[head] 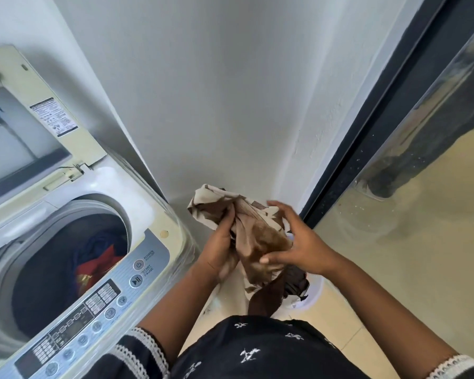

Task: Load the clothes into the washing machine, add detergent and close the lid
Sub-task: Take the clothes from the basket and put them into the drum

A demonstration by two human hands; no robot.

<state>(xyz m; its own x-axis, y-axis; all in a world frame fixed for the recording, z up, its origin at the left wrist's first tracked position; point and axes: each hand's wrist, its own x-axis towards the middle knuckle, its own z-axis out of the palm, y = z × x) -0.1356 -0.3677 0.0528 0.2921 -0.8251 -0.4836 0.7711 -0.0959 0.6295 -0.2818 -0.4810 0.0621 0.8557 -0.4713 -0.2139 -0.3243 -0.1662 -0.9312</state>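
Two hands grip one brown-and-cream garment (257, 236) right of the washing machine (159, 214), whose lid (39, 110) stands open over blue and red clothes (99, 258): left hand (222, 250) clutching beneath, right hand (298, 242) clasping over it.
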